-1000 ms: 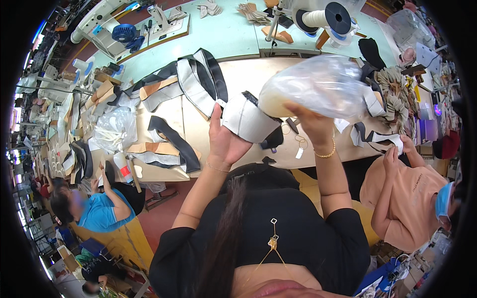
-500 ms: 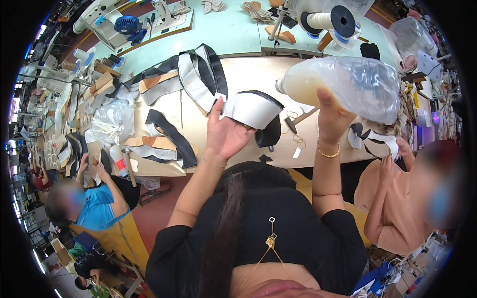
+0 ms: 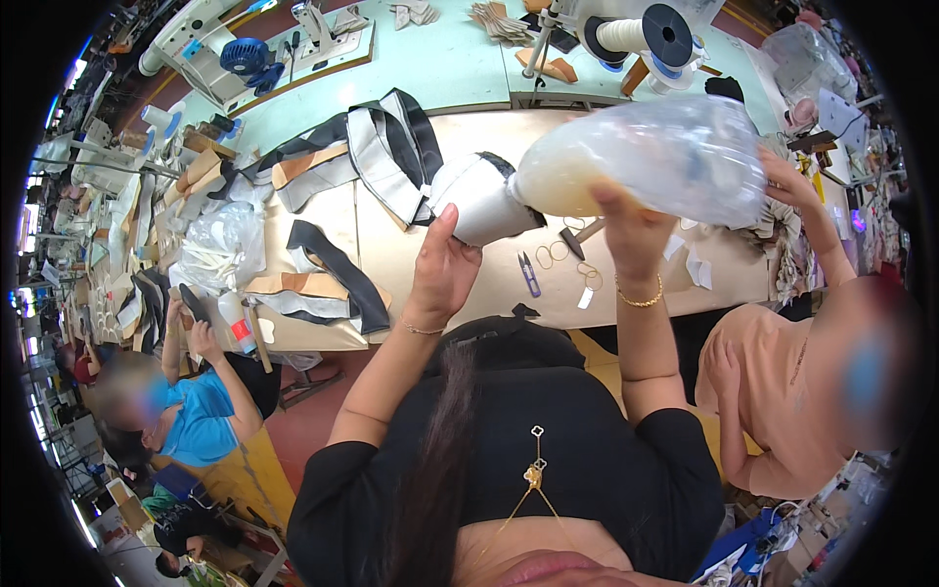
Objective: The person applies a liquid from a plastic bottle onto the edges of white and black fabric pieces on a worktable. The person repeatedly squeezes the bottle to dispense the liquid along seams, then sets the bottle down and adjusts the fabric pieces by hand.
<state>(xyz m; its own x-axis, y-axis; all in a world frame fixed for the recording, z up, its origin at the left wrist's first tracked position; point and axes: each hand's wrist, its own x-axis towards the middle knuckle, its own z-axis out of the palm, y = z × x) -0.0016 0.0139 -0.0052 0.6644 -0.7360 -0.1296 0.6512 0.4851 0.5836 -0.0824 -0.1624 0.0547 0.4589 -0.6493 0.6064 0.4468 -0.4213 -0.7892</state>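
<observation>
Curled in my left hand [image 3: 445, 274] is a curved, pale grey fabric piece [image 3: 484, 210] with a black edge, its broad face towards me. My right hand [image 3: 631, 235] grips a large clear plastic bottle [image 3: 650, 157] from below, tilted almost flat, with cloudy beige liquid at its neck end. The bottle's narrow tip points left and meets or overlaps the right side of the fabric piece; whether liquid comes out I cannot tell. Below them on the table lie purple-handled thread snips [image 3: 529, 275], a small hammer [image 3: 579, 240] and several rubber bands [image 3: 553, 256].
Black, grey and tan cut pieces [image 3: 391, 161] lie at the table's left, beside a plastic bag [image 3: 220, 245]. Behind stand a sewing machine [image 3: 318, 29] and a thread spool [image 3: 641, 37]. A person in blue [image 3: 210, 411] sits left; another in peach [image 3: 768, 382] reaches over the table at right.
The bottle has moved left, bringing its tip to the fabric piece. My left hand has lowered slightly, and the snips now show. The person at right has stretched an arm forward.
</observation>
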